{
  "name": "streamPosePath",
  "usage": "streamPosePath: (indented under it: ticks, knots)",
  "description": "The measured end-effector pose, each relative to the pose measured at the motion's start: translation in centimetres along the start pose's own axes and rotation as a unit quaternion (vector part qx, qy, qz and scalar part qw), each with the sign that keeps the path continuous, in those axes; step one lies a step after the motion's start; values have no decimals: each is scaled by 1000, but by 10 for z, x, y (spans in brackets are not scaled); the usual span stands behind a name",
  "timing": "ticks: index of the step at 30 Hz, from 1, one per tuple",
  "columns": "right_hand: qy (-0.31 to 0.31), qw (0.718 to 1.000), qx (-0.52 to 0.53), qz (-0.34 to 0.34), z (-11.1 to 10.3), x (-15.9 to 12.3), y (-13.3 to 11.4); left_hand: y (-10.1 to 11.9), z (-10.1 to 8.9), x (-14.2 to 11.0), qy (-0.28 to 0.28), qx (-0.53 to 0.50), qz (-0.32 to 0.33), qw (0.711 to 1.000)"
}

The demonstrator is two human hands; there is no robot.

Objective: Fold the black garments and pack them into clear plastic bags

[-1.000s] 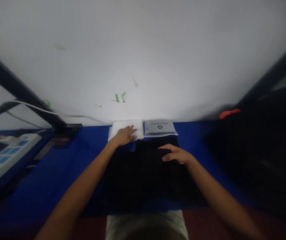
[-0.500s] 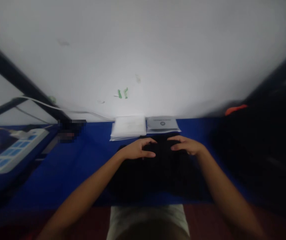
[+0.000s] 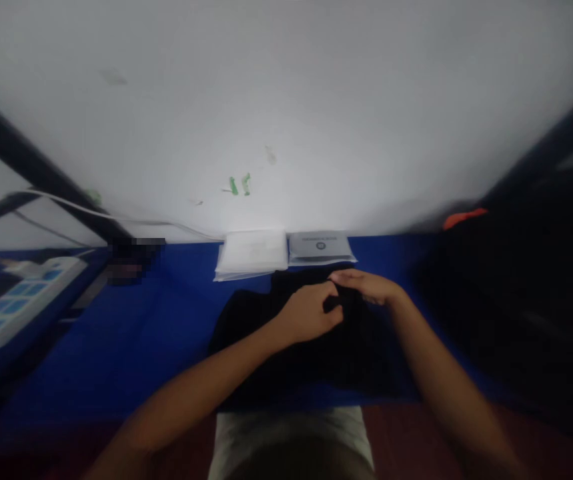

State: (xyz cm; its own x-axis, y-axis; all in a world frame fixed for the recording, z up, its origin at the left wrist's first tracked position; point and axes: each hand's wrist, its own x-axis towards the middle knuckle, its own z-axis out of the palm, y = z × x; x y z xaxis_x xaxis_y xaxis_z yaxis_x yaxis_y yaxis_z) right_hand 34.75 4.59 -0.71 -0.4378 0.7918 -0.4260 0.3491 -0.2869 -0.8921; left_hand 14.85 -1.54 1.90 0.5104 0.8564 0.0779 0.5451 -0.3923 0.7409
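Observation:
A dark, black garment (image 3: 256,347), its kind hard to make out in the dim light, lies folded over on the blue table. My left hand (image 3: 311,312) rests at the middle of it, fingers curled into the fabric and the thumb set a little apart. Just beyond, my right hand (image 3: 366,285) closes its fingers on the garment's upper part. The two hands' fingertips almost meet. Folds of cloth hide some of the fingers.
Against the wall lie a stack of clear plastic bags (image 3: 252,253) and a grey printed packet (image 3: 320,247). A white power strip (image 3: 26,300) sits at left with a cable. To the right rises a large dark heap (image 3: 511,300) with an orange item (image 3: 465,218) behind it.
My left hand has moved right and slightly nearer, its fingers curling into the cloth. The right hand's fingers have closed on the garment. The view has shifted slightly.

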Motion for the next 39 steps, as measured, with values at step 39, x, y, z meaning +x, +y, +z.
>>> streamPosePath:
  ticks: [39]
  knots:
    - [-28, 881, -411, -232, 45, -26, -22, -62, -75, -40, -30, 129, -1, 991]
